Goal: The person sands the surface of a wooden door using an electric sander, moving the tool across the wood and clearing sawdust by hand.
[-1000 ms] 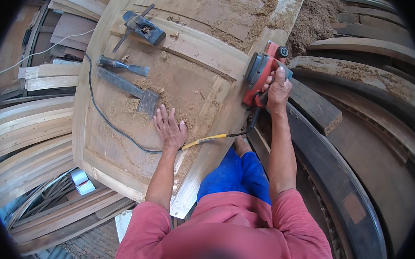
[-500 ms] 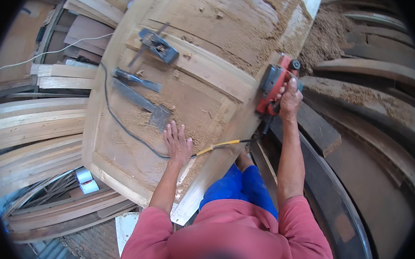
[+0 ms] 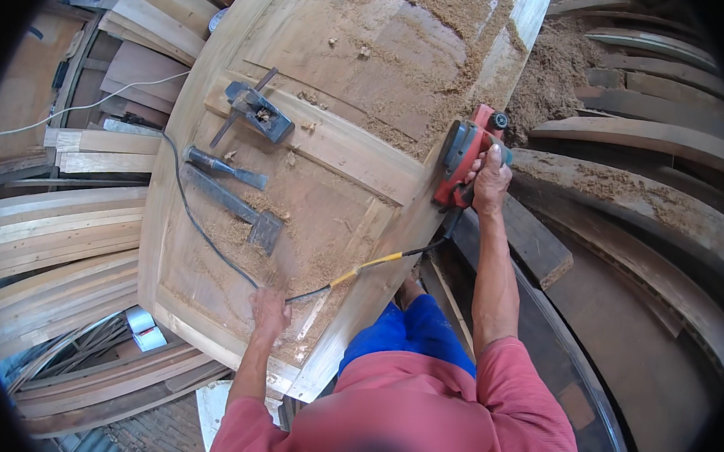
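red planer (image 3: pixel 464 159), cord (image 3: pixel 368 269) across dusty wooden panel (image 3: pixel 315 186)

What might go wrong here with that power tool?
The black and yellow cord runs from the red handheld power planer in the right hand to the left hand; it might snag. The blue-handled metal chisel lies loose nearby on the pale wooden panel, so a tug might knock it.

No legible text, labels, numbers or signs.
Too small and soft to read: any marks on the red power planer (image 3: pixel 467 159), the faint coloured patches on the white packet (image 3: pixel 145 330) among the wood strips, and the round white-and-blue item (image 3: pixel 217 20) behind the panel's (image 3: pixel 263 14) far edge.
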